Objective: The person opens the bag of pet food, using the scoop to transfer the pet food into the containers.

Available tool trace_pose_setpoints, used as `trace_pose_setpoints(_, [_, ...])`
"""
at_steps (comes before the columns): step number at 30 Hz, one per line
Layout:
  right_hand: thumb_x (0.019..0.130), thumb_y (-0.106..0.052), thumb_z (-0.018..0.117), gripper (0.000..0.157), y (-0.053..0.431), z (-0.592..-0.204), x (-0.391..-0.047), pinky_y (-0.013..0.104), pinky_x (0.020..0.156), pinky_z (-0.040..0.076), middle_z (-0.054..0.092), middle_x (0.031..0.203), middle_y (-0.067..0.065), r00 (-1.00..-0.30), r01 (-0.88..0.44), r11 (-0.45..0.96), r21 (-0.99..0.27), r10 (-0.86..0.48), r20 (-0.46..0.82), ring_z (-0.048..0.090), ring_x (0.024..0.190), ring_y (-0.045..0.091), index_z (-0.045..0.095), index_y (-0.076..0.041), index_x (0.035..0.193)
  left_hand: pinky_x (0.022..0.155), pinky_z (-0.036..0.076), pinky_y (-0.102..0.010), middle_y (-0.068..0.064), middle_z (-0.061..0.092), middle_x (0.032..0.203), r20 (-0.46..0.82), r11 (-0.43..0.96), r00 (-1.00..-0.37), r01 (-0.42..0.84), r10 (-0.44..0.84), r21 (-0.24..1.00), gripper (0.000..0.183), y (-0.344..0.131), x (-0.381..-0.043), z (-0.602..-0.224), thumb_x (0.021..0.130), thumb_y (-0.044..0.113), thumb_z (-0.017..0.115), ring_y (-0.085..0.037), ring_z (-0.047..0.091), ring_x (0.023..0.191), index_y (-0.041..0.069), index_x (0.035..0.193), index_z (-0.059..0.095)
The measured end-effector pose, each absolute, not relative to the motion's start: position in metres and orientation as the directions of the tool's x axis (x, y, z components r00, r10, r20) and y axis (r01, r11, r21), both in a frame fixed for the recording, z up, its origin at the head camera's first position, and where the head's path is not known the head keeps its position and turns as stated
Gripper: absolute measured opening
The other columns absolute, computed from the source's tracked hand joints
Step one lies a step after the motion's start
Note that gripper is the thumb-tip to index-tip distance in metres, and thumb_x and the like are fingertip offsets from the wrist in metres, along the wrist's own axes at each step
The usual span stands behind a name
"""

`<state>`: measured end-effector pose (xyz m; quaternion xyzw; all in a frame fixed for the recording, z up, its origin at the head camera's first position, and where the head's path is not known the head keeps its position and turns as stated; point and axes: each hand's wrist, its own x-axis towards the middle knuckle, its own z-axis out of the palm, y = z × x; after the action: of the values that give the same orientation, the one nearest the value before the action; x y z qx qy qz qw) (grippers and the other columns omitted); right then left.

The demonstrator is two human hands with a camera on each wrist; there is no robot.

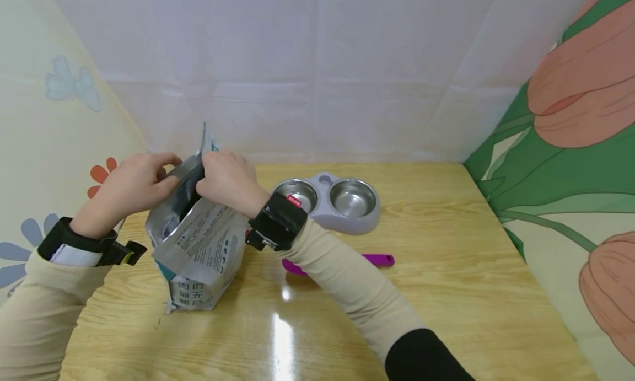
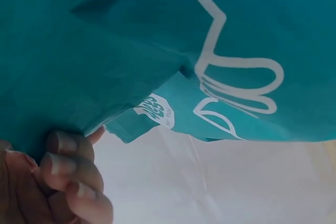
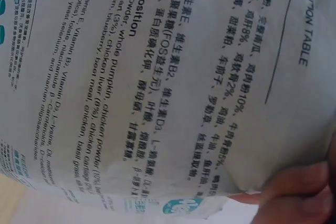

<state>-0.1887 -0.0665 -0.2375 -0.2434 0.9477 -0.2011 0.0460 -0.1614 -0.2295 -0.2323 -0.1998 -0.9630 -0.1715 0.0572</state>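
Observation:
A pet food bag [image 1: 205,254], white and printed on one side and teal on the other, stands upright on the table at the left with its mouth parted. My left hand [image 1: 136,183] pinches the bag's left rim between thumb and fingers. On the opposite rim, my right hand [image 1: 230,180] grips the edge. Curled fingers [image 2: 73,174] at the teal side show in the left wrist view. The right wrist view has the printed side, with fingers [image 3: 296,198] at its edge. What lies inside the bag is hidden.
Right of the bag, a grey double feeder [image 1: 342,222] holds two steel bowls [image 1: 353,199]. A purple long-handled utensil [image 1: 381,260] lies in front of it, partly covered by my right forearm. White cloth [image 1: 317,94] hangs behind the wooden table [image 1: 446,293]; patterned cloths flank it.

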Motion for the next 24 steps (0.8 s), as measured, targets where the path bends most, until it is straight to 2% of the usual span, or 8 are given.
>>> trace_pose_setpoints(11, [0.078, -0.013, 0.058, 0.024, -0.052, -0.244, -0.187, 0.018, 0.041, 0.022, 0.032, 0.056, -0.002, -0.839, -0.522, 0.721, -0.456, -0.529, 0.125, 0.035, 0.047, 0.011, 0.042, -0.013, 0.061, 0.036, 0.026, -0.027, -0.001, 0.044, 0.051, 0.190, 0.877, -0.926, 0.371, 0.325, 0.306, 0.025, -0.244, -0.159, -0.239, 0.086, 0.007, 0.047, -0.014, 0.029, 0.036, -0.003, 0.108, 0.056])
trace_pose_setpoints(18, [0.081, -0.018, 0.057, 0.024, -0.051, -0.246, -0.190, 0.018, 0.040, 0.022, 0.033, 0.054, -0.003, -0.825, -0.548, 0.694, -0.467, -0.540, 0.165, 0.032, 0.044, 0.009, 0.042, -0.013, 0.063, 0.040, 0.030, -0.029, -0.004, 0.052, 0.059, 0.127, 0.870, -0.931, 0.365, 0.342, 0.332, 0.027, -0.244, -0.158, -0.233, 0.089, 0.007, 0.043, -0.015, 0.036, 0.040, -0.001, 0.113, 0.053])
trace_pose_setpoints(24, [0.084, -0.024, 0.056, 0.024, -0.056, -0.241, -0.198, 0.018, 0.041, 0.023, 0.033, 0.056, -0.004, -0.851, -0.507, 0.737, -0.447, -0.511, 0.122, 0.034, 0.045, 0.008, 0.043, -0.014, 0.066, 0.047, 0.035, -0.031, -0.004, 0.054, 0.064, 0.032, 0.854, -0.923, 0.368, 0.384, 0.367, 0.028, -0.242, -0.166, -0.229, 0.093, 0.015, 0.046, -0.016, 0.043, 0.047, -0.002, 0.114, 0.053])
